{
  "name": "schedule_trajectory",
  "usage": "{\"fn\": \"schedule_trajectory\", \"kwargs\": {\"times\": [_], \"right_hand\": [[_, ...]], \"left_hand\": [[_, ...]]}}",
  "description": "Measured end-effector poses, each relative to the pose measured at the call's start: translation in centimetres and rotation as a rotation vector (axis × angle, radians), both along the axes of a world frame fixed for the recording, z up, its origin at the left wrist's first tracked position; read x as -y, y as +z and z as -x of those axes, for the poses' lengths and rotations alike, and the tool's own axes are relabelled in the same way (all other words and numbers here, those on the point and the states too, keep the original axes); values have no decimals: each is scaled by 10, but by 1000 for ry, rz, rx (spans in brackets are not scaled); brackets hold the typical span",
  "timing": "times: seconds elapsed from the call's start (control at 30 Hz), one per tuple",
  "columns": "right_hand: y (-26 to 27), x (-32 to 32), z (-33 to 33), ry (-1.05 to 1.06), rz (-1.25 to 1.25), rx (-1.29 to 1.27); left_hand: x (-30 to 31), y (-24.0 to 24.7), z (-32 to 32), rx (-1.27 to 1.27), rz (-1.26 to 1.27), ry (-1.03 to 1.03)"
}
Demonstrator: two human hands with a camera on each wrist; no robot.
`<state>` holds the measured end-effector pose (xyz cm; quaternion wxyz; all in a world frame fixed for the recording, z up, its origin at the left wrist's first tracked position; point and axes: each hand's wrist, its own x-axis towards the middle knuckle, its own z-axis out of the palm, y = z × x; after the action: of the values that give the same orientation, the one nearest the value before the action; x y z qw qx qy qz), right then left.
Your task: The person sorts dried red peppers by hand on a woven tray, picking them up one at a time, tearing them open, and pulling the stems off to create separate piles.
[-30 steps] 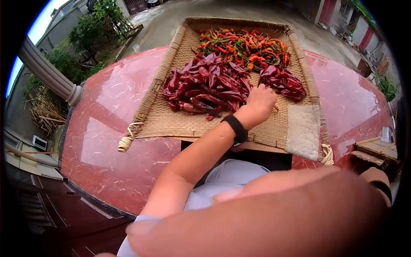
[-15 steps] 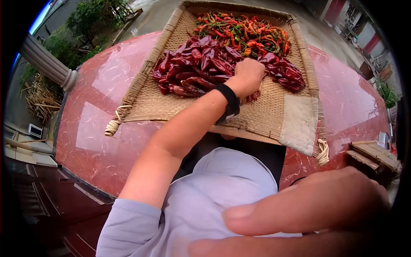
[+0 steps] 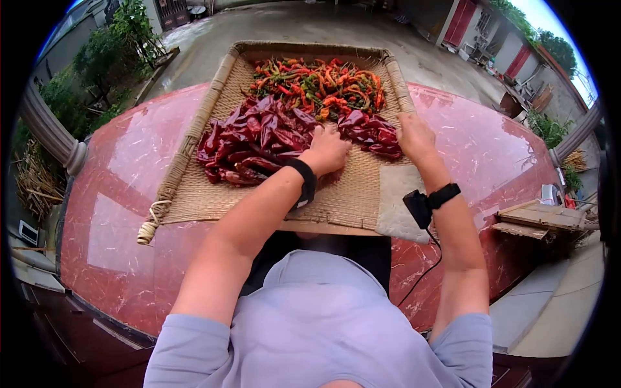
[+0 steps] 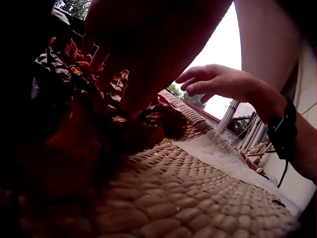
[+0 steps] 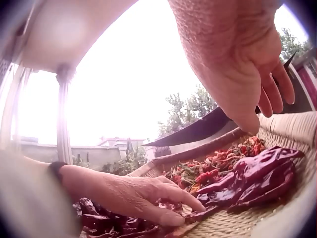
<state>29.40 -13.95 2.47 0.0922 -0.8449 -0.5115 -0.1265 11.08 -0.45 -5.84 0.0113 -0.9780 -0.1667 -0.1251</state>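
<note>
In the head view my left hand (image 3: pixel 328 150) lies at the right edge of the large pile of dark red dried peppers (image 3: pixel 249 142). The right wrist view shows the left hand (image 5: pixel 131 196) with fingers extended and fingertips touching peppers; no firm grip shows. My right hand (image 3: pixel 415 136) hovers by the tray's right rim, beside the smaller dark red pile (image 3: pixel 372 132). Its fingers are loosely extended and hold nothing in the left wrist view, where the right hand (image 4: pixel 218 83) is above the woven tray (image 4: pixel 198 188).
Thin red, orange and green peppers (image 3: pixel 323 84) fill the tray's far part. A pale patch (image 3: pixel 402 197) covers its near right corner. The tray rests over a glossy red stone surface (image 3: pixel 129 226). Wooden pieces (image 3: pixel 543 216) stand at right, with columns on both sides.
My right hand has moved from close to the head camera out to the tray's right side. The left hand stays at the piles' inner edges, and the head view has shifted.
</note>
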Motion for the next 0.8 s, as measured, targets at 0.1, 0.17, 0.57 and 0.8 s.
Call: {"fn": "schedule_trajectory", "kwargs": {"times": [0.1,0.17,0.57,0.8], "right_hand": [[-32,-14,-12,54,8,-41],[-46,-17,-12,46,12,-56],[-31,13,14,68,-181,-76],[-16,12,73,346,-334,-1240]], "left_hand": [[7,-1,-1,-100,-28,41],[7,13,9,-137,-29,22],[19,66,38,110,180,206],[51,71,41,568,1405,90]]}}
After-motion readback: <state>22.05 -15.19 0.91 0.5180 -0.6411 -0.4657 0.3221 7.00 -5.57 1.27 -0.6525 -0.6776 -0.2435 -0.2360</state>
